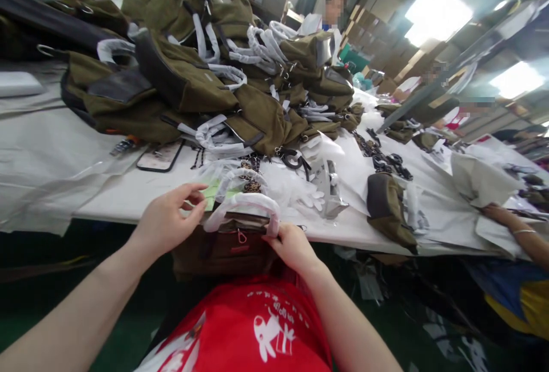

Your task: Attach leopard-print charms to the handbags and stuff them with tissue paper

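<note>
A brown bag (223,252) with a zip stands upright against the table's front edge, close to my body. Its two handles (242,203) are wrapped in white plastic and arch upward. My right hand (294,246) grips the bag's top right corner by the handle's foot, fingers partly hidden. To the left of the handles, my left hand (175,218) is curled, its thumb and fingertips at the edge of a green slip (211,194). Behind the bag lie clear plastic wrapping (283,186) and a leopard-patterned piece (252,175).
A big heap of olive bags (189,75) covers the table's back. A phone (160,156), a metal tool (330,189) and a small olive bag (390,209) lie nearer. At right, another person's hand (500,215) touches paper. More people stand behind.
</note>
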Demonstrator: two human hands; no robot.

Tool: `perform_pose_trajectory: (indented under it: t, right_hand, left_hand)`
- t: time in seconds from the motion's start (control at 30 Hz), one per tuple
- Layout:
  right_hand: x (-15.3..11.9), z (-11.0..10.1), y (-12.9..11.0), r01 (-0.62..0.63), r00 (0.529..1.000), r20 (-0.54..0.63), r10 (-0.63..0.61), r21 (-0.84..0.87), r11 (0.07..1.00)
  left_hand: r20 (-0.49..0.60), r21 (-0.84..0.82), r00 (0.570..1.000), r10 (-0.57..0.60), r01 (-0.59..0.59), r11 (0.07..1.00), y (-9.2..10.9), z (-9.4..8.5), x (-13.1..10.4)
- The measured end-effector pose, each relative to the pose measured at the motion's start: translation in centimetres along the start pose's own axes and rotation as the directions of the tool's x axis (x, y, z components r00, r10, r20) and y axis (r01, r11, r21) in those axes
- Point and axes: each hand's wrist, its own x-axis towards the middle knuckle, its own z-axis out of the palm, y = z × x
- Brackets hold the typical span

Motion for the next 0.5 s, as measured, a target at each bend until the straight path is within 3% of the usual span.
perform_pose_trajectory:
  t: [0.07, 0.13, 0.27, 0.37, 0.43, 0.5]
  right_hand:
    - [0.7, -0.1, 0.1, -0.037, 0.999, -0.013, 0.037, -0.045, 0.998]
    - [1.4, -0.6, 0.0, -0.016, 1.0, -0.018, 0.015, -0.055, 0.998]
    - [2.2, -2.1, -0.8, 0.081, 0.994, -0.081, -0.08, 0.008, 0.997]
    - [2.1, -3.3, -1.3, 0.213, 0.965, -0.184, -0.189, 0.118, 0.97]
    - [1.8, -3.6, -1.5, 0.279, 0.959, -0.107, -0.262, 0.2, 0.939]
    - [1.5, -3.5, -1.4, 0.265, 0.958, 0.047, -0.284, 0.238, 0.934]
  left_hand:
    - [0.01, -0.043, 0.988, 0.152, -0.151, 0.988, 0.4, -0.3, -1.1]
    - [0.121, -0.057, 0.968, 0.219, -0.213, 0.975, 0.4, 0.0, -1.5]
    - [0.273, -0.034, 0.956, 0.11, -0.105, 0.994, 0.4, 1.2, -0.7]
    - [0.289, -0.146, 0.942, 0.172, -0.134, 0.98, 1.0, 0.8, -0.5]
    - [0.275, -0.197, 0.931, 0.24, -0.189, 0.962, 1.4, 0.3, -0.8]
    - [0.287, -0.207, 0.919, 0.271, -0.216, 0.954, 1.7, 0.1, -1.3]
